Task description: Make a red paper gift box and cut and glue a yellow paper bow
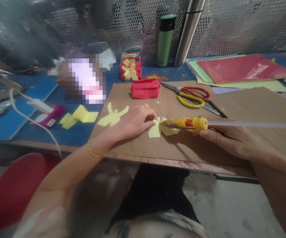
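My right hand [228, 142] grips a yellow hot glue gun [190, 123], with a long clear glue stick [252, 124] sticking out of its back. The nozzle points left and meets the middle of a pale yellow paper bow [155, 130] lying on the cardboard. At the bow's upper left, the curled thumb and fingers of my left hand [136, 120] hold it down. Left of that hand lies a second yellow paper cut-out [112, 114], flat. Behind the hands sits a folded red paper box [145, 88].
Scissors [191, 96] with red and yellow handles lie on the cardboard sheet [128, 150]. Behind stand a small red bag with a yellow bow [130, 67], a green bottle [165, 43] and a steel flask [189, 33]. Coloured paper sheets [247, 69] are stacked right; yellow paper pieces [85, 114] lie left.
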### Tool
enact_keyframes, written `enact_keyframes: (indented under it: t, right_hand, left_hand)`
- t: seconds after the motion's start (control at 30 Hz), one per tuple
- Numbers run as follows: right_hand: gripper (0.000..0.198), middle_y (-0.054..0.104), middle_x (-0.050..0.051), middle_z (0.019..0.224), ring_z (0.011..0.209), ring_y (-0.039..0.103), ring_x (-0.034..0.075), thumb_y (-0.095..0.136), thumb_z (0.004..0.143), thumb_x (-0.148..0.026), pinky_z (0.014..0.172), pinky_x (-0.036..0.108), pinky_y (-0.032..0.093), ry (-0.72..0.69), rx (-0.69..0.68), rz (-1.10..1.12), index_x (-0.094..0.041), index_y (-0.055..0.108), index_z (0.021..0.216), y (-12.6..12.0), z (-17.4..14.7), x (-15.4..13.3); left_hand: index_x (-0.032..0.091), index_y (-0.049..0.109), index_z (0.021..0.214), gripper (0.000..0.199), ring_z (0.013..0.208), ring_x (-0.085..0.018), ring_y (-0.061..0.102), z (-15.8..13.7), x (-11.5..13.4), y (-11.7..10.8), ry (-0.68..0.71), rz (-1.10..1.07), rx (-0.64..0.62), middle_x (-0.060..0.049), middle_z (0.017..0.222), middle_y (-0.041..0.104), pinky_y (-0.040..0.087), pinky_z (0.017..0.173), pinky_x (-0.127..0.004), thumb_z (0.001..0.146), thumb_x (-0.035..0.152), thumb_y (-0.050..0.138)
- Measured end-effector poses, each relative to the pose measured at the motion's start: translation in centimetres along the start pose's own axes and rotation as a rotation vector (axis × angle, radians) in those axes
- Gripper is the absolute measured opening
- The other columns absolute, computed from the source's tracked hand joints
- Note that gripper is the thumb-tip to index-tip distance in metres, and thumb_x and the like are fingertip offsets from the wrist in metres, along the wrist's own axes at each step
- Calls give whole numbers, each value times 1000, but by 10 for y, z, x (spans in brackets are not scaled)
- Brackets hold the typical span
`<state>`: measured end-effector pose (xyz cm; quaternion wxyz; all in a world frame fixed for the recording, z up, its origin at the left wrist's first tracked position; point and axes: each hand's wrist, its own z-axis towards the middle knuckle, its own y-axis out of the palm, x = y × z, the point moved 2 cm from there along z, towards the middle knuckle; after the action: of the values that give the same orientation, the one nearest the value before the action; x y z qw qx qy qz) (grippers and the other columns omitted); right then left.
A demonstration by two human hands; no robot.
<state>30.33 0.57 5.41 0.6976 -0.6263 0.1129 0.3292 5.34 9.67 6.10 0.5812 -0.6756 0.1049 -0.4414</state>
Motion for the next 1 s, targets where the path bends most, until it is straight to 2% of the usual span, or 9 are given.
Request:
enact_keyframes:
  t: [0.1, 0.23, 0.4, 0.6, 0.8, 1.0]
  right_hand:
    - [66, 75, 6, 72, 63, 69, 26, 38, 92, -77, 62, 35, 59, -4, 1, -11, -25, 76, 76, -1, 1, -2]
    - [71, 76, 6, 74, 61, 68, 25, 34, 92, -80, 59, 34, 57, 8, -12, -46, -25, 78, 82, -1, 0, -1]
    - [69, 74, 6, 71, 59, 66, 25, 34, 91, -79, 57, 34, 56, 6, -30, -57, -26, 77, 77, -2, 1, -2]
    - [70, 76, 5, 75, 62, 68, 26, 36, 90, -80, 58, 35, 58, 39, -1, -52, -26, 80, 85, 0, -2, 1]
    - [66, 76, 6, 74, 65, 69, 26, 37, 94, -76, 59, 33, 57, -16, -16, -14, -25, 74, 74, 1, -1, 1]
    - [61, 73, 4, 68, 57, 65, 23, 40, 94, -73, 58, 32, 56, -44, -13, 12, -24, 73, 75, -1, 1, -4]
  left_hand:
    - [15, 70, 89, 10, 82, -19, 58, 0, 0, 0, -11, -7, 0, -6, 92, 64, 43, 76, -33, 90, 19, 60]
    - [16, 70, 89, 9, 82, -19, 58, 0, 0, 1, -18, -11, 13, -5, 90, 64, 43, 76, -34, 89, 19, 60]
    - [16, 70, 90, 10, 82, -19, 58, 0, 0, 0, -21, -5, 13, -5, 91, 64, 44, 76, -34, 89, 19, 60]
    - [16, 71, 91, 10, 82, -19, 59, -1, -1, 0, -23, 1, 11, -5, 92, 64, 44, 75, -34, 89, 20, 61]
    - [16, 69, 90, 11, 84, -19, 59, -1, 1, 0, -2, 16, 5, -6, 93, 64, 44, 76, -34, 91, 19, 58]
    - [16, 71, 91, 10, 81, -19, 58, 1, 0, 1, -40, 8, 3, -5, 92, 64, 43, 75, -34, 89, 19, 61]
